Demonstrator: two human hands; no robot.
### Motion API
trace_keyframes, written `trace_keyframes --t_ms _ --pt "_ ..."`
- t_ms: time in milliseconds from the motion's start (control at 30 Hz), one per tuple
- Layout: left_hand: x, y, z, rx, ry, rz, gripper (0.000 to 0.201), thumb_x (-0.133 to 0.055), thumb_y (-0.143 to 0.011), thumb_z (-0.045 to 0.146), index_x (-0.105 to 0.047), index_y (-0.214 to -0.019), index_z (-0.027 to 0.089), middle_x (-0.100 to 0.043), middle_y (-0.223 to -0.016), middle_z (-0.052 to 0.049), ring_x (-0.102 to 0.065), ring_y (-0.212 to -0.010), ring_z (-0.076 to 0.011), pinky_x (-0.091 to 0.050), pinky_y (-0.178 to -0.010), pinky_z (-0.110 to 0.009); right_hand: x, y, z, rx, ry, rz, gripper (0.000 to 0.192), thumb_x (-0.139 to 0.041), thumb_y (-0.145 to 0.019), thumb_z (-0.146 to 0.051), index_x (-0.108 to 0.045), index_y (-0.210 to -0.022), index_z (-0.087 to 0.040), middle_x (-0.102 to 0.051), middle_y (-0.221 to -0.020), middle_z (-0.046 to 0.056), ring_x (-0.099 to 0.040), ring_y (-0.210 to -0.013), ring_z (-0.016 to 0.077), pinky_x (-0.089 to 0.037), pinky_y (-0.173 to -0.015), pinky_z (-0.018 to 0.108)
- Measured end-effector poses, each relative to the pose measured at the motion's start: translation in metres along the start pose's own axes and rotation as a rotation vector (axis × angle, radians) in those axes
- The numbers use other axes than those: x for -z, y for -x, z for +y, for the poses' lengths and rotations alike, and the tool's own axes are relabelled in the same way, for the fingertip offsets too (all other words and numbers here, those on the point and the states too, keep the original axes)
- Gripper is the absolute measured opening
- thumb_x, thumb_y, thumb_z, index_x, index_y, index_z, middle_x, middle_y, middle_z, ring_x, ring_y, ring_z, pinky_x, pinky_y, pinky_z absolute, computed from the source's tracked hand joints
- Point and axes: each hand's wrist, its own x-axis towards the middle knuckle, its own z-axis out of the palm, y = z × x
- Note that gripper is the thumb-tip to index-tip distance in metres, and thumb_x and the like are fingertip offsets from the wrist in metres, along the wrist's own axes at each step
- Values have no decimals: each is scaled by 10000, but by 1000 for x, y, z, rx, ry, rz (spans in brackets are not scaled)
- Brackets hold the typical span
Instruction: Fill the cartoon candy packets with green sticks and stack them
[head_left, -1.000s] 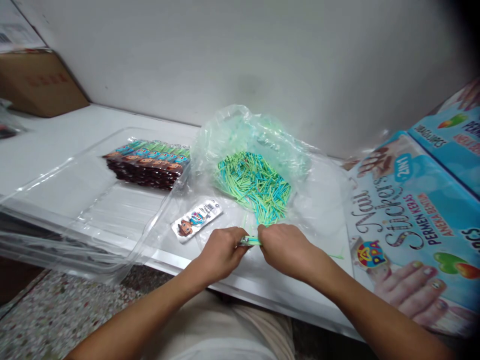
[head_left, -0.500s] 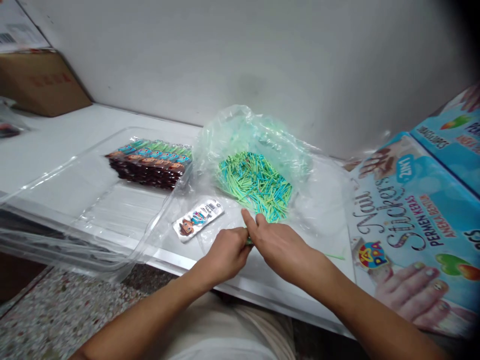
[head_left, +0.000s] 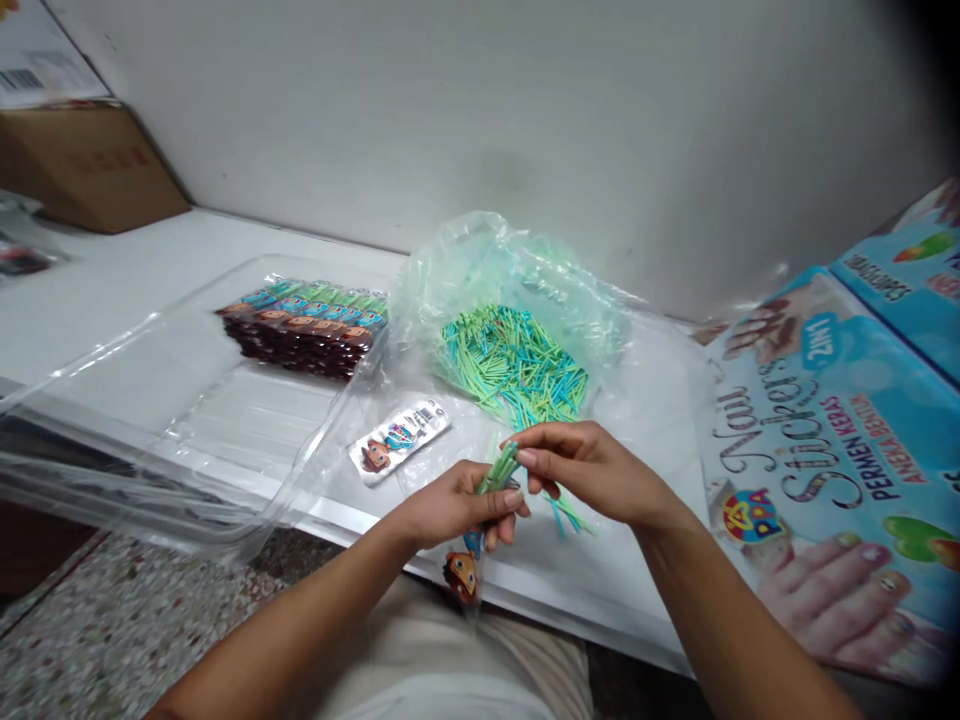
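Note:
My left hand (head_left: 450, 505) grips a small clear packet (head_left: 466, 568) with a cartoon face that hangs down below my fingers. My right hand (head_left: 592, 468) pinches a few green and blue sticks (head_left: 499, 468) at the packet's top end, and more sticks (head_left: 566, 515) fan out under its palm. Just behind my hands an open clear bag (head_left: 495, 270) holds a heap of green and blue sticks (head_left: 517, 365). Another cartoon packet (head_left: 397, 440) lies flat on the white table (head_left: 112, 290), left of my hands.
A clear plastic tray (head_left: 150, 400) at the left holds a row of filled cartoon packets (head_left: 304, 325). Blue nail-sticker boxes (head_left: 832, 450) stand at the right. A brown cardboard box (head_left: 82, 165) sits at the far left by the wall.
Both hands have lifted off the table. My left hand has tilted its packet so it hangs down, and my right hand now holds sticks at its top.

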Motion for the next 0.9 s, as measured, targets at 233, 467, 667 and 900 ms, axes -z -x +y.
trace_keyframes --t_ms 233,467,667,900 --pt "0 -3 -2 -3 48 -18 399 -661 -758 487 -647 -838 96 -665 -663 -42 -570 -487 -74 -354 -462 -176 -16 -1 1 78 82 337 396 -638 -813 -381 -658 -1132 -148 -577 -525 -45 -519 -426 85 -416 -444 212" --pt "0 -5 -4 -18 104 -11 383 -673 -754 470 -640 -847 100 -675 -681 -47 -589 -487 -88 -359 -459 -186 -15 10 -3 286 244 696 185 -611 -857 -337 -688 -928 -184 -698 -750 13 -448 -439 65 -370 -410 206" --pt "0 -6 -5 -9 105 -12 369 -674 -756 459 -644 -828 98 -681 -677 -50 -588 -476 -88 -349 -454 -190 -15 16 -8 373 248 839 132 -619 -861 -298 -667 -923 -193 -700 -744 6 -464 -447 70 -371 -418 205" --pt "-2 -2 0 13 51 -45 348 -675 -758 453 -650 -801 108 -695 -702 -49 -587 -490 -78 -349 -466 -182 -24 14 -1 394 455 764 103 -588 -882 -257 -660 -927 -198 -702 -758 0 -630 -622 117 -483 -582 227"
